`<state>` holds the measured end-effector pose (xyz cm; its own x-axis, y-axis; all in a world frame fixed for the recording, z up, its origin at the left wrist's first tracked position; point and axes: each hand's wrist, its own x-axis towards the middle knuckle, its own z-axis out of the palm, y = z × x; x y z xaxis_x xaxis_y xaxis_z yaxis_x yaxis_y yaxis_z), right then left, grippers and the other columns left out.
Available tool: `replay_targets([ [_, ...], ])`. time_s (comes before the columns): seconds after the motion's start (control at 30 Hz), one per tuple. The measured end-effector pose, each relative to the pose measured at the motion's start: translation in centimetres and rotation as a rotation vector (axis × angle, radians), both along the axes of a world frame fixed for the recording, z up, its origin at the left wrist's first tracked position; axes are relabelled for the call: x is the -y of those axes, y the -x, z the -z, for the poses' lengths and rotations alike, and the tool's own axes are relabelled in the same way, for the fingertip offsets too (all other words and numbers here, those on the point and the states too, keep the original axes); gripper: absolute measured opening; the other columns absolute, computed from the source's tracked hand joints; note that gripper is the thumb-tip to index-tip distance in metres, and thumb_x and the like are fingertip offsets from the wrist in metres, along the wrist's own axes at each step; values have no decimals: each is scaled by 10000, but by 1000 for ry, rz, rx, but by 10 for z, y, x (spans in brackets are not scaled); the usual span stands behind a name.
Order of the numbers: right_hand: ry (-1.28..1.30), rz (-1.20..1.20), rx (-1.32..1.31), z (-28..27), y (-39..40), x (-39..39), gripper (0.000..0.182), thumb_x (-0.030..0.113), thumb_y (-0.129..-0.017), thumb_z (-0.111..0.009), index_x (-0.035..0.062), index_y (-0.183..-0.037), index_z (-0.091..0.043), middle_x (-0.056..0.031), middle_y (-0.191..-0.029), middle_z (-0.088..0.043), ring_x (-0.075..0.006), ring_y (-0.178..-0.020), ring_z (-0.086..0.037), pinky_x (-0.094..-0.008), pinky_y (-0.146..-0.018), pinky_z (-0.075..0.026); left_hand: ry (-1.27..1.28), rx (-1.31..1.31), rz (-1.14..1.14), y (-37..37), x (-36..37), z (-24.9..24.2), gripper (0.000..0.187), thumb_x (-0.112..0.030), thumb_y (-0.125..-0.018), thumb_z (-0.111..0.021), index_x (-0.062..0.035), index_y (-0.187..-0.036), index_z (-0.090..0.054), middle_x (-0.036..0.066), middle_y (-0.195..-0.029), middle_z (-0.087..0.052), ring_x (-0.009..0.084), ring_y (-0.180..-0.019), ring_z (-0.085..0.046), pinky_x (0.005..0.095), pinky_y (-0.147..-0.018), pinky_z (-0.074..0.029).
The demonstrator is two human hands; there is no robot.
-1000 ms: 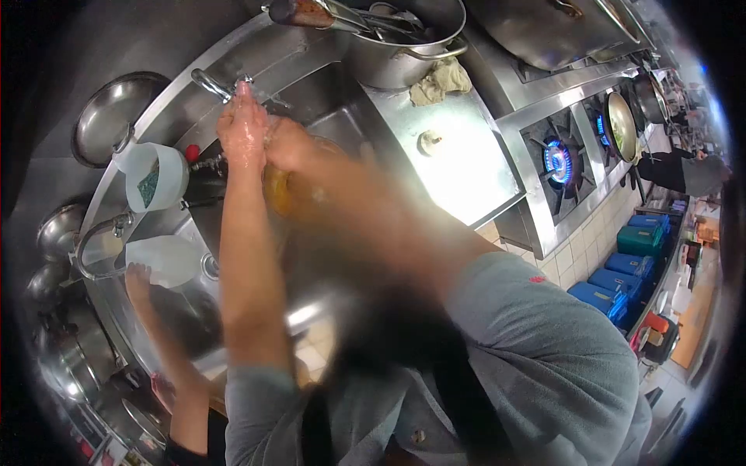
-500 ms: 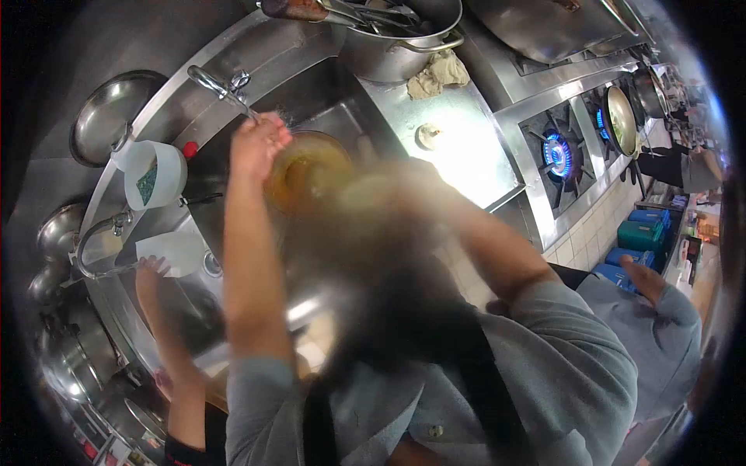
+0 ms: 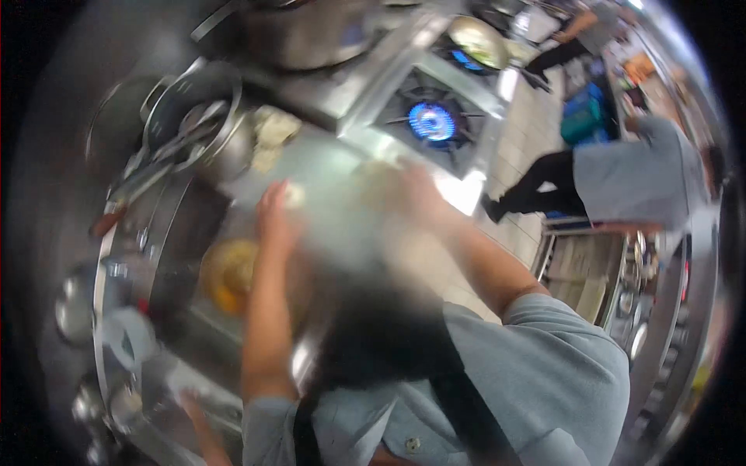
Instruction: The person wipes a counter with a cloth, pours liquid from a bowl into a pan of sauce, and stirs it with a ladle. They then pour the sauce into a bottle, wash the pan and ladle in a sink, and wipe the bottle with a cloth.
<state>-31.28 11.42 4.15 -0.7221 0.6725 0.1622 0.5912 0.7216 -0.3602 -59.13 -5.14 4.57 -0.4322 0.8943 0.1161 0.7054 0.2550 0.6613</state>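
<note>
My left hand (image 3: 278, 221) is over the metal counter (image 3: 318, 163), its fingers around or against a small whitish lump (image 3: 294, 195). Farther right, my right hand (image 3: 420, 190) is smeared by motion. Beside its fingertips is a pale, blurred round thing (image 3: 377, 185); whether the hand grips it cannot be made out. A crumpled beige cloth (image 3: 273, 133) lies on the counter beyond my left hand. In the sink, left of my left forearm, sits a bowl with orange-brown contents (image 3: 231, 276).
A lit burner (image 3: 432, 122) is beyond my right hand, with a pan (image 3: 478, 41) behind it. A pot of utensils (image 3: 194, 116) stands at upper left. Co-workers are at right (image 3: 637, 171) and upper right (image 3: 594, 31); another person's hand (image 3: 190, 404) is at lower left.
The view has swung right, towards the stove. My left hand has left the tap and is now over the counter at the whitish lump. My right hand is also over the counter.
</note>
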Motion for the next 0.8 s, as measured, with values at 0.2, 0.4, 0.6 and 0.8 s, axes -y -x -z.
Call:
replay_targets([
  [0.2, 433, 507, 198, 12, -157, 40, 519, 211, -820, -672, 99, -1304, -526, -204, -1296, -535, -365, -1234, -478, -427, -1046, -396, 85, -219, 91, -3, -26, 44, 499, -81, -707, -770, -150, -1179, -624, 117, -1255, -546, 340, -1196, -470, 424, -1012, -397],
  [0.4, 673, 1002, 588, 134, -364, 211, 531, 390, -857, -617, 19, -1235, -579, -201, -1253, -587, -348, -1185, -544, -425, -1014, -423, 90, 171, -7, 20, -15, 50, 456, -34, -784, -708, -52, -1220, -575, 123, -1237, -567, 275, -1123, -554, 383, -949, -439],
  [0.6, 1207, 724, 932, 214, -450, 416, 305, 303, -845, -554, 75, -959, -721, -162, -1088, -668, -305, -1013, -635, -402, -846, -510, -196, 345, -132, 18, -8, 47, 530, -16, -815, -694, 25, -1300, -483, 159, -1269, -543, 239, -1109, -560, 338, -961, -441],
  [0.8, 1244, 852, 586, 168, -439, 382, 441, 427, -931, -459, 68, -1034, -695, -172, -1089, -664, -318, -1017, -631, -419, -902, -478, -240, 419, 63, -126, -64, -8, 552, -10, -814, -701, 4, -1317, -474, 127, -1266, -522, 221, -1146, -523, 332, -959, -445],
])
